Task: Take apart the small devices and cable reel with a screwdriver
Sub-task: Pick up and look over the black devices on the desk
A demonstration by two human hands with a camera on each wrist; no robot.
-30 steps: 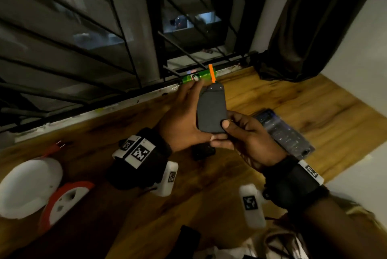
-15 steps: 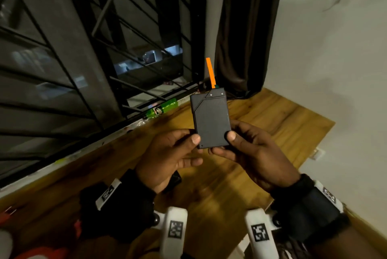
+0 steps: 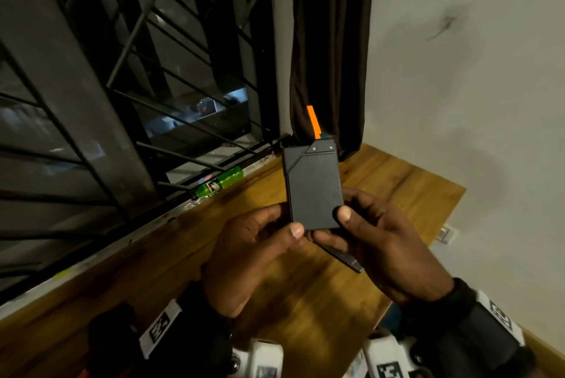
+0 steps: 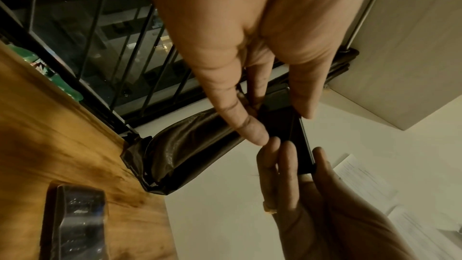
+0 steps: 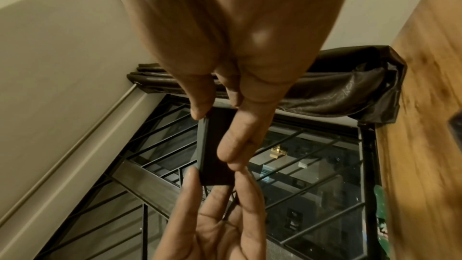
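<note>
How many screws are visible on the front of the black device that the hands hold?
2. Both sit on the small top corner plate of the black device: one screw near the plate's left end, one near its right end. Others may be hidden under the thumbs or on the back.

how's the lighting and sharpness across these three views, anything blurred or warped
Head view: dim and warm, but the black device and its two screws read sharp; window bars bow from the wide lens. Left wrist view: the left hand looms large and soft, and the shiny object on the wooden table smears. Right wrist view: the table edge is blurred.
</note>
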